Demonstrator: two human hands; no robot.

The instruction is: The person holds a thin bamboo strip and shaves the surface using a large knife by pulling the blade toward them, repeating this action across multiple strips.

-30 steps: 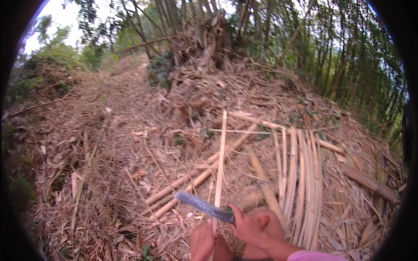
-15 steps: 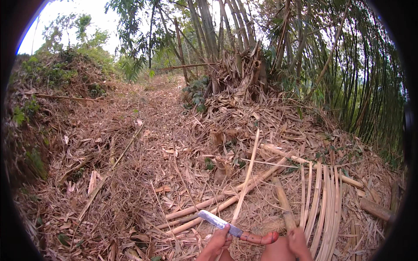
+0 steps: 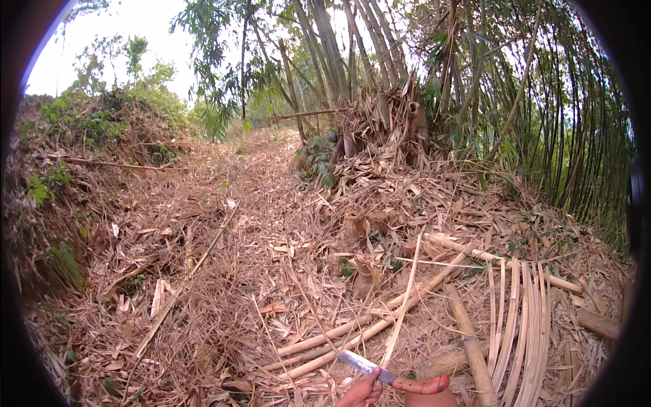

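Observation:
At the lower edge, my left hand is closed on a large knife, its thumb and fingers around the blade close to the handle. The knife has a broad grey blade pointing up-left and a curved orange-red handle to the right, just above my bare knee. A pale split bamboo strip runs away from me behind the blade; whether my fingers touch it cannot be made out. My right hand is out of view.
Several long bamboo strips lie side by side at right, across a bamboo pole. A thick bamboo piece points toward me. More poles lie ahead. Dry leaf litter covers the slope, with a bamboo clump behind.
My right hand, earlier closed beside the thick bamboo piece, has dropped out of view. The scene, knife and left hand included, has shifted right and down in the picture.

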